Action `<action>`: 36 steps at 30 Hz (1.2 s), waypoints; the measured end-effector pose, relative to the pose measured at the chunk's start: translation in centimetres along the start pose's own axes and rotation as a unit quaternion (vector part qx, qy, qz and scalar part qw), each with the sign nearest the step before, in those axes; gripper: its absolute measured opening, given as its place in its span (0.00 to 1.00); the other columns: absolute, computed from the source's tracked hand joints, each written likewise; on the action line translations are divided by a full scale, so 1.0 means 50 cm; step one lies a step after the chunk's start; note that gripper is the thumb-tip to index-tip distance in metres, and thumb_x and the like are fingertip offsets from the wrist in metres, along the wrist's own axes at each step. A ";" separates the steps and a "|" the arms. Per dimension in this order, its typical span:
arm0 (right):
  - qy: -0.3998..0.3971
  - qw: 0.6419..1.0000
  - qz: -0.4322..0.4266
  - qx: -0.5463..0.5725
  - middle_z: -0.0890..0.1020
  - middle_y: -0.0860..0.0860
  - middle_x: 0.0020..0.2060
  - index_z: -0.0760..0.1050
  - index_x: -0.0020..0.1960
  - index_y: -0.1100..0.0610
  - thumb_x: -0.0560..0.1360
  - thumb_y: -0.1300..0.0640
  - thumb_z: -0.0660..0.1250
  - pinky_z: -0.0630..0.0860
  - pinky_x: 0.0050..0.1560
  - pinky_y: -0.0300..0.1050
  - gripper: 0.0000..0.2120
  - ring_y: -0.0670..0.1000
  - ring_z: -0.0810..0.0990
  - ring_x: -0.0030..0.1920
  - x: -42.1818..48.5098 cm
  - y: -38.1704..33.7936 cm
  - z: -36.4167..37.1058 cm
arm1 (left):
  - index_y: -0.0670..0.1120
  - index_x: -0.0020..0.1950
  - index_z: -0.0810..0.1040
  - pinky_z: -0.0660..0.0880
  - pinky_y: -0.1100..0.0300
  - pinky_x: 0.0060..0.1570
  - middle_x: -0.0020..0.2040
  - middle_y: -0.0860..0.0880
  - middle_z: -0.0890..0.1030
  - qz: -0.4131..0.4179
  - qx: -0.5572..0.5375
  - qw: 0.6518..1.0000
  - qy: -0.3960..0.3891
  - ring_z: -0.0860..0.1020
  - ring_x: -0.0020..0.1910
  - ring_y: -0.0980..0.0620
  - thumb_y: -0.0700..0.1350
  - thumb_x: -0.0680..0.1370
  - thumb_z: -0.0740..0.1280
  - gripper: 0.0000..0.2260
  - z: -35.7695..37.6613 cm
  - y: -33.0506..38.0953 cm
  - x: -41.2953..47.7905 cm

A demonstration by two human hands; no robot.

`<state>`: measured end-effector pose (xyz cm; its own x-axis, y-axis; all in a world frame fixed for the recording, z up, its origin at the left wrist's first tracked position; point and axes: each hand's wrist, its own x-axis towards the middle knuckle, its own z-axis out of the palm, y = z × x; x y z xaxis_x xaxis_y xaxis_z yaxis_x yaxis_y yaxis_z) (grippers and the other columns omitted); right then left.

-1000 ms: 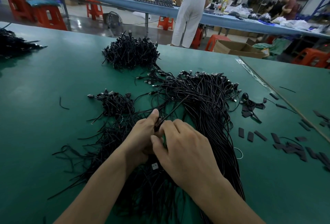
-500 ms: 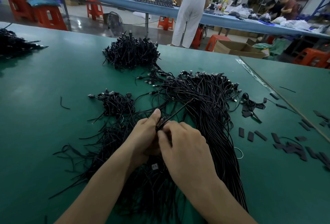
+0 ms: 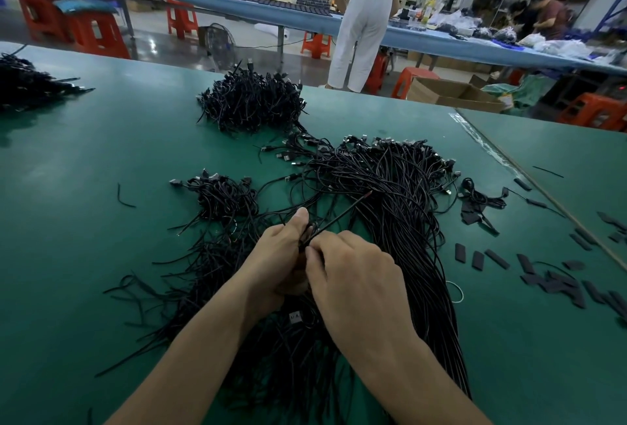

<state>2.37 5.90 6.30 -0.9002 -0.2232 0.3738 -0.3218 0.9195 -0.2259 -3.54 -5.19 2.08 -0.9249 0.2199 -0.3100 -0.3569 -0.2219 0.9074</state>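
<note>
Pinching a thin black cable (image 3: 339, 217) between them, the left hand (image 3: 274, 256) and right hand (image 3: 353, 275) meet over the near middle of the green bench (image 3: 101, 255). The fingers (image 3: 330, 243) of both hands are curled tight round the cable, with the left thumb upright beside it. The cable's slim, glossy free end runs straight, slanting far and right, to a reddish tip. It sits just above a big heap of similar cables (image 3: 407, 221). Flat dark strips (image 3: 495, 258) lie to the right.
</note>
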 end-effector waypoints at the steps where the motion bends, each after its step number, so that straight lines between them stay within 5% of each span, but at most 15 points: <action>1: -0.007 1.000 -0.012 -0.011 0.81 0.45 0.39 0.80 0.48 0.52 0.76 0.55 0.73 0.75 0.32 0.38 0.03 0.47 0.80 0.34 -0.001 0.000 -0.002 | 0.48 0.29 0.64 0.53 0.63 0.22 0.25 0.51 0.62 0.001 0.003 1.000 -0.002 0.56 0.21 0.54 0.58 0.84 0.57 0.25 -0.001 -0.001 0.001; 5: -0.057 0.989 -0.118 -0.062 0.81 0.49 0.41 0.80 0.47 0.55 0.62 0.64 0.80 0.77 0.40 0.40 0.17 0.48 0.79 0.40 0.004 0.017 -0.006 | 0.47 0.34 0.67 0.51 0.59 0.26 0.27 0.49 0.61 -0.004 0.026 0.998 -0.060 0.55 0.24 0.53 0.58 0.84 0.57 0.23 -0.009 -0.008 0.002; 11: -0.061 0.964 -0.234 -0.115 0.74 0.48 0.44 0.76 0.41 0.54 0.69 0.61 0.72 0.65 0.46 0.42 0.06 0.50 0.69 0.46 0.028 0.026 -0.040 | 0.48 0.33 0.69 0.52 0.68 0.21 0.26 0.50 0.60 -0.086 0.093 0.984 -0.125 0.55 0.20 0.56 0.42 0.84 0.54 0.18 -0.030 -0.009 0.000; 16: -0.127 0.972 -0.197 -0.035 0.74 0.46 0.50 0.75 0.53 0.51 0.80 0.59 0.64 0.71 0.53 0.43 0.04 0.47 0.69 0.51 0.034 0.043 -0.022 | 0.51 0.24 0.66 0.52 0.69 0.20 0.23 0.52 0.60 -0.127 0.129 0.974 -0.137 0.55 0.21 0.56 0.39 0.79 0.52 0.23 -0.033 0.000 -0.001; 20: -0.123 0.981 -0.137 0.058 0.76 0.47 0.46 0.77 0.51 0.52 0.82 0.54 0.62 0.74 0.50 0.48 0.06 0.48 0.71 0.49 0.033 0.055 -0.016 | 0.51 0.25 0.63 0.53 0.69 0.18 0.23 0.53 0.59 -0.148 0.062 0.974 -0.162 0.55 0.19 0.57 0.58 0.80 0.56 0.24 -0.037 -0.009 0.000; 22: -0.131 0.981 -0.105 0.092 0.77 0.47 0.44 0.80 0.52 0.51 0.82 0.52 0.63 0.75 0.49 0.49 0.08 0.48 0.74 0.48 0.036 0.062 -0.015 | 0.50 0.30 0.61 0.54 0.70 0.19 0.25 0.53 0.58 -0.144 0.015 0.971 -0.193 0.54 0.20 0.57 0.73 0.72 0.61 0.29 -0.041 -0.016 0.002; 24: -0.149 0.978 -0.069 0.131 0.77 0.46 0.43 0.81 0.52 0.50 0.81 0.51 0.64 0.76 0.49 0.47 0.07 0.47 0.76 0.45 0.037 0.070 -0.016 | 0.49 0.34 0.61 0.54 0.69 0.20 0.27 0.52 0.58 -0.123 0.007 0.962 -0.242 0.54 0.21 0.57 0.79 0.62 0.67 0.34 -0.047 -0.022 -0.002; 26: -0.165 0.969 -0.048 0.177 0.78 0.44 0.42 0.82 0.50 0.49 0.79 0.52 0.67 0.77 0.47 0.45 0.05 0.45 0.77 0.44 0.037 0.076 -0.019 | 0.49 0.37 0.68 0.54 0.69 0.20 0.29 0.53 0.59 -0.097 0.032 0.948 -0.301 0.55 0.23 0.58 0.73 0.60 0.75 0.31 -0.055 -0.026 -0.008; 28: -0.186 0.962 -0.045 0.193 0.80 0.43 0.43 0.83 0.49 0.48 0.78 0.52 0.68 0.78 0.48 0.45 0.04 0.43 0.78 0.45 0.036 0.077 -0.022 | 0.43 0.45 0.71 0.57 0.69 0.20 0.28 0.54 0.63 -0.069 0.084 0.930 -0.351 0.58 0.23 0.60 0.56 0.64 0.82 0.26 -0.060 -0.024 -0.012; 31: -0.210 0.963 -0.061 0.156 0.76 0.42 0.48 0.82 0.49 0.48 0.79 0.50 0.67 0.78 0.51 0.46 0.06 0.44 0.76 0.49 0.032 0.069 -0.025 | 0.38 0.51 0.73 0.59 0.68 0.20 0.28 0.51 0.64 -0.067 0.166 0.918 -0.353 0.60 0.22 0.58 0.39 0.69 0.76 0.16 -0.059 -0.024 -0.015; 33: -0.219 0.964 -0.104 0.112 0.72 0.41 0.52 0.81 0.50 0.49 0.80 0.49 0.65 0.76 0.50 0.45 0.07 0.45 0.74 0.48 0.031 0.061 -0.028 | 0.40 0.42 0.75 0.58 0.68 0.21 0.28 0.49 0.63 -0.065 0.177 0.918 -0.349 0.59 0.22 0.57 0.38 0.73 0.73 0.07 -0.057 -0.025 -0.016; 36: -0.232 0.960 -0.138 0.075 0.72 0.43 0.54 0.79 0.51 0.50 0.81 0.50 0.63 0.74 0.50 0.43 0.07 0.44 0.71 0.49 0.034 0.054 -0.036 | 0.51 0.34 0.77 0.56 0.66 0.21 0.25 0.53 0.64 -0.069 0.175 0.913 -0.362 0.60 0.21 0.58 0.44 0.74 0.72 0.09 -0.053 -0.022 -0.015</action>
<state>0.50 8.59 7.95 -0.7973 -0.6035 0.0048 -0.5739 0.7558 -0.3153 -2.80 -7.62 0.56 -0.5003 0.8208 -0.2755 -0.2832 0.1456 0.9479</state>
